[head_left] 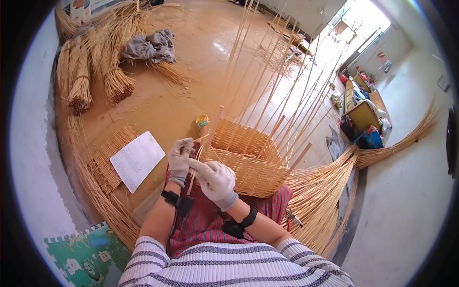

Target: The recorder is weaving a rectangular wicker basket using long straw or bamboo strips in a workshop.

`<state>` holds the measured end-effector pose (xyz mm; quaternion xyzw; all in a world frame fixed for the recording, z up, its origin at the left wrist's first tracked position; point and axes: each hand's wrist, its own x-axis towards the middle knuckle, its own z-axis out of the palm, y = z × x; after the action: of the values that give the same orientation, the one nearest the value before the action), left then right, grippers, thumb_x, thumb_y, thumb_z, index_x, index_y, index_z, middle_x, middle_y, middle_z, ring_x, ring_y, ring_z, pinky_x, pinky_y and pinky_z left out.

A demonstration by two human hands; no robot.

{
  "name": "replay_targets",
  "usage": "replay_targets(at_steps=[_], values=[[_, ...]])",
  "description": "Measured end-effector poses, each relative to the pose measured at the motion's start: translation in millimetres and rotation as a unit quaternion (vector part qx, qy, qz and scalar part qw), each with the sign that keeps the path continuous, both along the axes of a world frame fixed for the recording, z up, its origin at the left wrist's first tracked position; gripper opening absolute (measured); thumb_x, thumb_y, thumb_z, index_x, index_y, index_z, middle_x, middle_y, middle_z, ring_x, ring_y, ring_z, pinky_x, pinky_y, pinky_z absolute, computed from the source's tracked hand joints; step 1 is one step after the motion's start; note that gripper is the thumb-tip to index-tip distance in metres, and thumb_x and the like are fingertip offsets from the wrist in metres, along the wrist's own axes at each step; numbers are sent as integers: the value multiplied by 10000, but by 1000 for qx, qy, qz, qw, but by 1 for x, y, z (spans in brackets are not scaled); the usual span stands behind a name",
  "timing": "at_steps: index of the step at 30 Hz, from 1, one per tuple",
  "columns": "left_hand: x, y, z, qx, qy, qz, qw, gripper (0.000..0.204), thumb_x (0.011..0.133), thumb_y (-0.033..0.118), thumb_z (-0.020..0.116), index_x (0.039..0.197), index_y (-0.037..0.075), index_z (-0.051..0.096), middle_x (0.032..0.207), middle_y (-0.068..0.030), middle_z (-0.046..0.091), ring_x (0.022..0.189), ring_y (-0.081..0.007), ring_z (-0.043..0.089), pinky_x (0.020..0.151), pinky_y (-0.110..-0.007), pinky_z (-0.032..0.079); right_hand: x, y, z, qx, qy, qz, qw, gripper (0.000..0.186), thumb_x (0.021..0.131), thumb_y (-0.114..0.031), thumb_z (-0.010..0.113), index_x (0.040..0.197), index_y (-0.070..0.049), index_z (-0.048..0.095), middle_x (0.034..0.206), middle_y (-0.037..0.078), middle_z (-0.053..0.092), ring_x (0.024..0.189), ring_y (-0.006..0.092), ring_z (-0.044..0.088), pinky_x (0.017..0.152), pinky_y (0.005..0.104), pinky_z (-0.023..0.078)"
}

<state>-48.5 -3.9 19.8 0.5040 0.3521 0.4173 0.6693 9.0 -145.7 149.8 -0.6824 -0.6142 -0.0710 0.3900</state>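
An unfinished wicker basket (253, 177) sits tilted at my lap, with long thin stakes (282, 71) rising from its walls and thicker posts at its corners. At its left corner, my gloved left hand (180, 155) is closed with its fingertips on a wicker strand (200, 152). Right beside it, my gloved right hand (214, 182) pinches the strand too, pressed close to the basket wall. The exact finger contact is partly hidden by the gloves. A red striped cloth (205, 222) covers my lap under the basket.
Wicker bundles (79, 91) and a grey cloth (153, 45) lie at the far left. A paper sheet (137, 161) rests on a woven panel (107, 153). Loose wicker rods (320, 201) spread at right, near red-handled cutters (292, 218). A yellow roll (202, 120) stands behind the basket corner.
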Motion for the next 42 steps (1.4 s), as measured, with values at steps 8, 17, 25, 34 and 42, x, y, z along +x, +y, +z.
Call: replay_targets(at_steps=[8,17,25,34,42], values=[[14,20,26,89,-17,-158,983,155,1010,114,687,1143,34,688,930,1,706,815,-65,625,745,-222,533,-3,-42,-29,-27,48,108,993,349,855,-87,716,1200,-113,760,1022,68,729,890,270,695,737,385,560],[21,15,31,248,48,-276,927,309,927,97,763,1219,53,672,1220,-53,534,1270,-144,468,1039,-298,467,90,-64,-94,124,658,-157,726,196,1046,-140,637,1155,-20,747,974,11,723,784,45,596,693,192,497],[46,-19,12,99,33,-153,983,263,929,130,786,1119,85,610,1026,10,568,945,-100,560,874,-278,504,119,43,-5,45,27,-193,980,429,990,-58,622,1418,-77,599,1363,235,644,1135,267,702,916,329,558],[47,-17,3,135,42,-104,985,254,923,108,785,1100,86,603,987,12,594,881,-78,541,801,-264,500,123,-93,-81,48,73,-179,980,426,922,62,552,1315,-49,674,1157,144,741,997,283,730,860,368,578],[46,-10,3,101,89,-158,978,284,888,177,843,1005,114,592,904,29,537,823,-94,516,761,-268,478,99,-14,-19,-177,238,-178,938,337,1026,-254,544,1261,-79,712,1128,209,738,1078,386,703,926,480,551]])
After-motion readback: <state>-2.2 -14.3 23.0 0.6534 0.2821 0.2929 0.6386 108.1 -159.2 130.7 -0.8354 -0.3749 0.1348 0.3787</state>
